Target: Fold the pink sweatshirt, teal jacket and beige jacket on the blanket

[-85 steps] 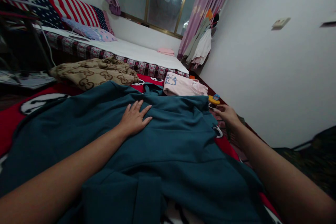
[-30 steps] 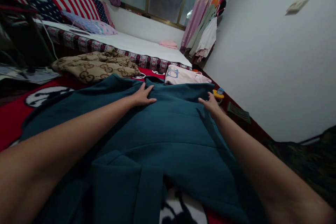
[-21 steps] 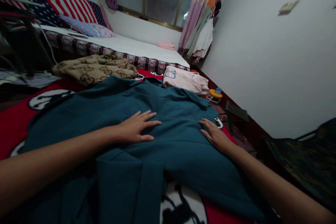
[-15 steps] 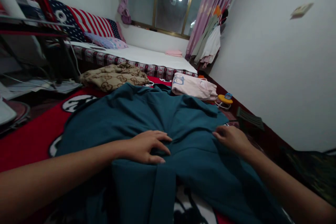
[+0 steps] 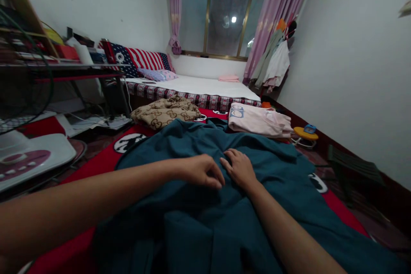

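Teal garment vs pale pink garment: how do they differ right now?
- Colour: the teal garment looks plain; the pale pink garment bears a blue-and-white print.
- State: the teal garment is spread wide and wrinkled; the pale pink garment is folded compactly.
- Contact: the right hand rests on the teal garment; neither hand touches the pale pink garment.
Shared: both lie on the red patterned blanket.

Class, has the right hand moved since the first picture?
Yes, the right hand has moved left, away from the yellow stool.
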Demonstrator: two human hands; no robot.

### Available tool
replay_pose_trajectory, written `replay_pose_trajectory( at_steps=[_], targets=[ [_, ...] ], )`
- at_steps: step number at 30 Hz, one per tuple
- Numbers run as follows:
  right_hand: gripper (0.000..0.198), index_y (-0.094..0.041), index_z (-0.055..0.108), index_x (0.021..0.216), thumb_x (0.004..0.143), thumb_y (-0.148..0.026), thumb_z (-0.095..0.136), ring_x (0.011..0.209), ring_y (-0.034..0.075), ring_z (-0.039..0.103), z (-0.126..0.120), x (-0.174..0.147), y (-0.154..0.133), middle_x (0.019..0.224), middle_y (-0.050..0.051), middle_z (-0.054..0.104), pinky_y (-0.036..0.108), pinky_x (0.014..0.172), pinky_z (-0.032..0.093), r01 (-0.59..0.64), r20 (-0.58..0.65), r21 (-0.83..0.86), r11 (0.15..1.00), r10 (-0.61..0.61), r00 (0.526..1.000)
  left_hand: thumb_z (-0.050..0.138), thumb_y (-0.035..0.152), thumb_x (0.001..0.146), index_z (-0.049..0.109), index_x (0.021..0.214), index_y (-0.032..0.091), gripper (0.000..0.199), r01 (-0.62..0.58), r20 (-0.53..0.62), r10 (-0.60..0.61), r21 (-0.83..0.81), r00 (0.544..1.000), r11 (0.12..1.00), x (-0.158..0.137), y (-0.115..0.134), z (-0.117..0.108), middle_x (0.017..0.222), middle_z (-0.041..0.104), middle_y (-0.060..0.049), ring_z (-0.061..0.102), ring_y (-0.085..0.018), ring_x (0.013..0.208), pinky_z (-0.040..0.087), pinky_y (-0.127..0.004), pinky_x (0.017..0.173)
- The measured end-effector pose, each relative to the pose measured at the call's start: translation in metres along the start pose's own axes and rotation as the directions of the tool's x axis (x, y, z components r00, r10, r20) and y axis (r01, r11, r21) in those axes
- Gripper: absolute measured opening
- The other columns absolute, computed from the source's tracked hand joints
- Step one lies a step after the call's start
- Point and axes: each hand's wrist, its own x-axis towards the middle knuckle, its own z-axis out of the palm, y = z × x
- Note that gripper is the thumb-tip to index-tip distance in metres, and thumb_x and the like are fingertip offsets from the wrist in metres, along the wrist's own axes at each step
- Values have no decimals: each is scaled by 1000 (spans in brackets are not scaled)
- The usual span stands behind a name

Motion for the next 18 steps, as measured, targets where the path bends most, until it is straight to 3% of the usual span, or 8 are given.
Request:
replay_pose_trajectory(
  at_steps=[2,3,5,8,10,13,18],
  targets=[
    [32,-21,65,106,95,-43,46,107,24,57,-1,-1,1,116,10,63,38,95,42,29,-48,11,1000,-28,998,61,25,85,72,109,16,29,127,-290,-55,235,956,964,14,-21,-28,107,73,-8,67,-22,99,48,-27,91],
    [30,-21,65,103,95,-42,46,103,23,58,-2,-2,2,112,9,63,36,92,43,27,-64,23,999,-25,998,62,24,83,70,115,17,33,210,-432,-47,339,900,917,23,-33,-42,116,70,-9,63,-24,109,45,-31,98],
    [28,-21,65,98,96,-41,46,101,22,57,-3,-3,3,108,8,63,34,91,43,8,-88,55,998,-3,996,60,27,84,63,126,20,42,385,-613,-58,417,788,823,41,-57,-66,128,63,-9,54,-25,122,38,-35,107],
    [26,-21,65,97,95,-40,47,101,22,57,-2,-5,6,108,8,62,35,91,43,4,-99,104,995,6,995,50,34,91,56,134,19,46,597,-712,-248,290,657,748,67,-90,-91,135,59,-11,51,-25,126,37,-35,107],
    [25,-22,65,99,95,-40,48,102,22,57,-1,-5,8,109,7,62,35,92,43,8,-105,133,991,6,994,42,31,94,60,129,17,42,670,-702,-368,208,610,713,81,-107,-100,130,62,-12,55,-24,122,41,-33,102],
    [24,-22,65,101,95,-39,49,103,22,57,1,-6,10,111,7,63,35,93,42,6,-115,161,987,13,993,49,32,89,68,117,15,37,699,-634,-459,188,623,690,94,-123,-109,115,70,-12,63,-24,109,47,-29,93],
    [23,-23,66,98,94,-39,50,105,22,57,1,-5,11,111,7,63,35,94,42,0,-113,189,982,22,993,72,28,61,73,105,18,45,635,-433,-505,237,746,735,102,-127,-116,92,75,-5,68,-20,79,52,-24,74]
  ],
)
